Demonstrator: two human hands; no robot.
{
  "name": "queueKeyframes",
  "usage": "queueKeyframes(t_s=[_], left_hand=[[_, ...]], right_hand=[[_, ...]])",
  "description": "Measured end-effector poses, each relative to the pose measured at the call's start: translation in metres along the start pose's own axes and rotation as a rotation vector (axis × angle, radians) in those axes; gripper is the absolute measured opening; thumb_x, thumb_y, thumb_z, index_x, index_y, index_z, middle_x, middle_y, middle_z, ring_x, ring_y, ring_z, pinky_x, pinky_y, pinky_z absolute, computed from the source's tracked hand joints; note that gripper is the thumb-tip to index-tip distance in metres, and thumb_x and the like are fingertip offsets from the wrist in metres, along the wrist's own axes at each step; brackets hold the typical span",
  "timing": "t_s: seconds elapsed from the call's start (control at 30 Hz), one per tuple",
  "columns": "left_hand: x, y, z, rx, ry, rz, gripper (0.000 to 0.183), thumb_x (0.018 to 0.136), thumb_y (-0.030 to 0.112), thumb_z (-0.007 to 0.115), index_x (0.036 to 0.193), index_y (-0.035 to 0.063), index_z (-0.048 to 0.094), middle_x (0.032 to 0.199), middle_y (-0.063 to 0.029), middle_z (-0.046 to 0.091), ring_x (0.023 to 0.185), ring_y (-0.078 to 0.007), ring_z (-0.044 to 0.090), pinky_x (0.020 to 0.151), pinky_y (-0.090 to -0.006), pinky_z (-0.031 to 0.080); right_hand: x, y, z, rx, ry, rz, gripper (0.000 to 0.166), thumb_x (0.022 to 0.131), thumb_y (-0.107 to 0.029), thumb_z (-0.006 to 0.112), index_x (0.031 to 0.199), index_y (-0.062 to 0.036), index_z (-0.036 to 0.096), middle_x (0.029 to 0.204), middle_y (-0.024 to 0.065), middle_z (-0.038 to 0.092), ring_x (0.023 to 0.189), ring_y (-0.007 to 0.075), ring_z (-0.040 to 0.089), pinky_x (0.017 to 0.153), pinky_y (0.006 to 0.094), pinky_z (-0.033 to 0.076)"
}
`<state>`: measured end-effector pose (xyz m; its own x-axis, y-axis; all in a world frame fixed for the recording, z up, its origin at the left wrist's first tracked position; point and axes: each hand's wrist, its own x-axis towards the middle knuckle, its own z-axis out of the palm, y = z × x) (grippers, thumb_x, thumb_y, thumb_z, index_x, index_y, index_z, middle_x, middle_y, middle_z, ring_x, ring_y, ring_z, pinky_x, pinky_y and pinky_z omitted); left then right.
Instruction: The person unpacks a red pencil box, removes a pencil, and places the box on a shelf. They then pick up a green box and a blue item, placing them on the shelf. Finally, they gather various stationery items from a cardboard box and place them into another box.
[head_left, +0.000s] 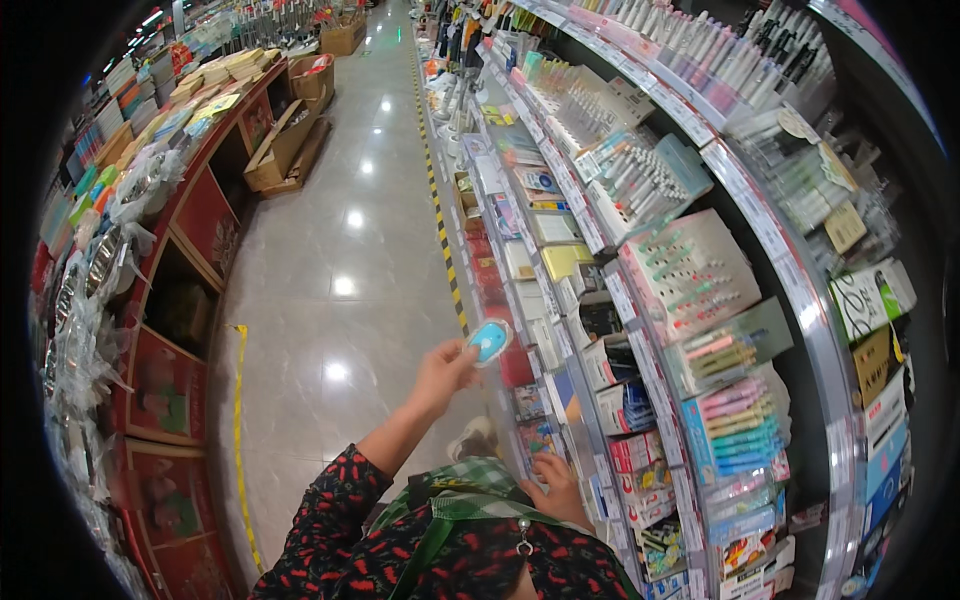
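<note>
My left hand (444, 373) pinches a small light-blue oval item (490, 342) between thumb and fingers. The item has a clear plastic border around it and is held out over the aisle, close to the shelf front. What it is exactly cannot be told. Lower down, my right hand (556, 486) hangs beside the lower shelves with its fingers apart and nothing visible in it. Behind that hand are packaged goods (535, 435) on a low shelf. Whether its fingertips touch the shelf edge is unclear.
Tiered shelving on my right holds pens (739, 424), a pen display box (694, 274) and boxed stationery (637, 457). Black-and-yellow tape (444, 240) runs along its base. On the left stands a red cabinet counter (206, 217) piled with wrapped goods; cardboard boxes (281, 150) sit beside it.
</note>
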<state>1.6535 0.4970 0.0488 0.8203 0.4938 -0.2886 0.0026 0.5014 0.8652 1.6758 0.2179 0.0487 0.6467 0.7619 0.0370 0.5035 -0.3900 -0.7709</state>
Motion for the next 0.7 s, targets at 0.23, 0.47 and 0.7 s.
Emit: queueKeyframes(t_s=[0.23, 0.47, 0.7], left_hand=[[0.142, 0.015, -0.007, 0.108, 0.118, -0.069, 0.017, 0.090, 0.024, 0.059, 0.085, 0.0076, 0.060, 0.076, -0.0008, 0.062, 0.062, -0.0064, 0.058, 0.053, -0.0199, 0.042], [0.305, 0.009, 0.009, 0.347, 0.134, 0.037, 0.016, 0.089, 0.018, 0.057, 0.084, 0.0031, 0.061, 0.073, -0.0032, 0.062, 0.059, -0.0102, 0.059, 0.052, -0.0237, 0.044], [0.450, -0.024, 0.025, 0.332, 0.079, 0.038, 0.016, 0.088, 0.015, 0.059, 0.081, 0.0019, 0.060, 0.069, -0.0038, 0.062, 0.055, -0.0104, 0.057, 0.048, -0.0241, 0.044]], right_hand=[[0.088, 0.072, 0.007, 0.040, -0.025, 0.103, 0.028, 0.076, -0.015, 0.068, 0.097, 0.0020, 0.058, 0.100, 0.0179, 0.058, 0.090, 0.0321, 0.059, 0.077, 0.0374, 0.048], [0.164, 0.072, -0.020, 0.133, -0.028, 0.344, 0.026, 0.080, -0.020, 0.061, 0.098, -0.0021, 0.060, 0.097, 0.0183, 0.059, 0.093, 0.0376, 0.056, 0.077, 0.0439, 0.044], [0.162, 0.134, -0.017, -0.021, -0.005, 0.387, 0.031, 0.078, -0.025, 0.065, 0.096, -0.0002, 0.061, 0.089, 0.0201, 0.060, 0.085, 0.0383, 0.057, 0.074, 0.0452, 0.045]])
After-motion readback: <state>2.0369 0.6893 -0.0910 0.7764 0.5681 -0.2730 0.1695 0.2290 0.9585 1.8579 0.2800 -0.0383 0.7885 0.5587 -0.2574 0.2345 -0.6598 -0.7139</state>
